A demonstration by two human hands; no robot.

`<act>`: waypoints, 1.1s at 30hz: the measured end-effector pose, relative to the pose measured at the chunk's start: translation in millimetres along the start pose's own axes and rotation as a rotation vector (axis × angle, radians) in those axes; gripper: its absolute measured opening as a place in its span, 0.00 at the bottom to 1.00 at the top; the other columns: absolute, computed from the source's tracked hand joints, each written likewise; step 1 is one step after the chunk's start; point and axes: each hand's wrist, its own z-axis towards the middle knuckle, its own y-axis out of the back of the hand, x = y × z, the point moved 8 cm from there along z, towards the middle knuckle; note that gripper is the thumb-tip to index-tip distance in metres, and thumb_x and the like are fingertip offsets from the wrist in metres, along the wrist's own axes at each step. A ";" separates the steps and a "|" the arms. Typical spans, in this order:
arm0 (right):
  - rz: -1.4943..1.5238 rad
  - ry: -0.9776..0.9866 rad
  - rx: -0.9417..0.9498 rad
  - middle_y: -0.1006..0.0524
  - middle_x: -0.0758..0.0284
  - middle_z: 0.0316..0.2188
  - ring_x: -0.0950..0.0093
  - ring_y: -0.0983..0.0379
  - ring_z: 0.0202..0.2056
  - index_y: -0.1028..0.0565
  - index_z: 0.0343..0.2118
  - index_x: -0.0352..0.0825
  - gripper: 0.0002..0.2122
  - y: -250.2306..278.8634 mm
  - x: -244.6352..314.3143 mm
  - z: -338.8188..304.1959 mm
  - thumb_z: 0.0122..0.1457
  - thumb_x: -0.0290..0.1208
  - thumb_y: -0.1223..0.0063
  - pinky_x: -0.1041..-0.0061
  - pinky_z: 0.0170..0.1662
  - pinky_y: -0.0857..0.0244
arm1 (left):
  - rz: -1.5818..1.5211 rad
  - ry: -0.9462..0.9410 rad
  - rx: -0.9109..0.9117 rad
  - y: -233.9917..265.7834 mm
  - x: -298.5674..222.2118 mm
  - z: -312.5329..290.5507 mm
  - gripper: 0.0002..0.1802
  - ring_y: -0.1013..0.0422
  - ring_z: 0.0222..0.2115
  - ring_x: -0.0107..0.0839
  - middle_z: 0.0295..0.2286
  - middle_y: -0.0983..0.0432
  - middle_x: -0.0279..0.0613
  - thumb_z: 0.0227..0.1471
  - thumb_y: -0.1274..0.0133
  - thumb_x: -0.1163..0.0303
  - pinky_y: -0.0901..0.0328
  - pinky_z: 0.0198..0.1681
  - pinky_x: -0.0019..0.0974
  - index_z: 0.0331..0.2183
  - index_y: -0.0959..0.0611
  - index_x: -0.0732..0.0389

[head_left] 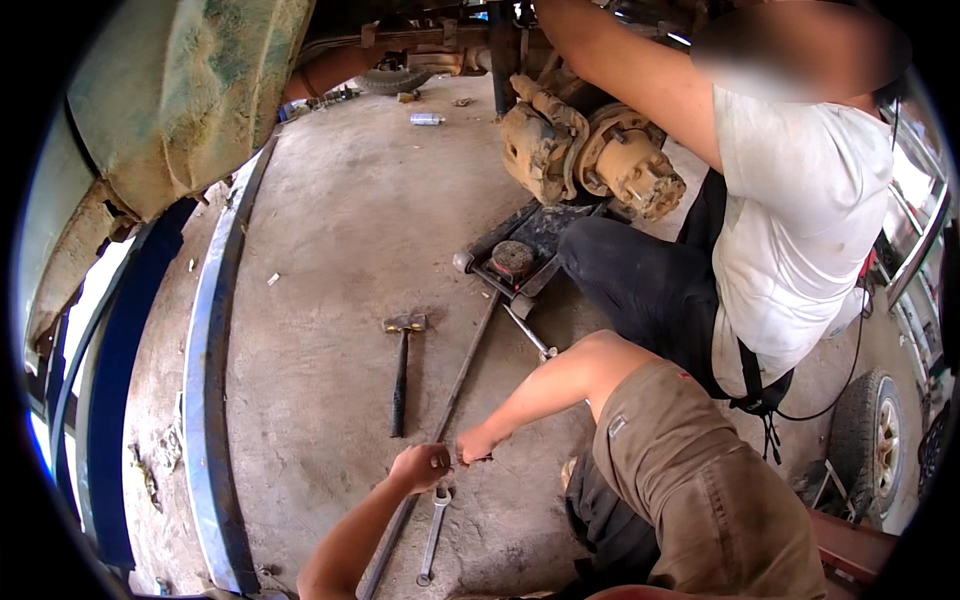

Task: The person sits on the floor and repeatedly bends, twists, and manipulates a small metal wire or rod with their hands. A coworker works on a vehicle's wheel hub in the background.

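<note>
My left hand [420,468] is above the floor with its fingers curled closed. Close to its right, my right hand [478,444] is closed too. The two hands nearly meet, and what they pinch, if anything, is too small to make out. A long thin metal bar [467,372] lies on the floor, passing below my hands. Just under them is a combination wrench [433,535], its open jaw near my fingers. A hammer [401,370] with a black handle lies beyond my left hand.
A dirty axle housing [585,150] is over a black floor jack [513,262]. Beside it, a co-worker in a white shirt [800,200] reaches up under the vehicle. A blue steel beam [208,400] runs along the left. A wheel [872,440] stands at right; a can [426,119] lies farther back.
</note>
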 end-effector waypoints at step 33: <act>-0.168 -0.032 -0.154 0.23 0.66 0.21 0.73 0.27 0.21 0.19 0.25 0.35 0.09 20.1 6.9 -22.4 0.46 0.32 0.49 0.71 0.23 0.33 | -0.046 0.017 0.036 1.2 -7.1 -0.5 0.14 0.24 0.35 0.43 0.30 0.20 0.41 0.44 0.37 0.55 0.31 0.38 0.44 0.31 0.16 0.52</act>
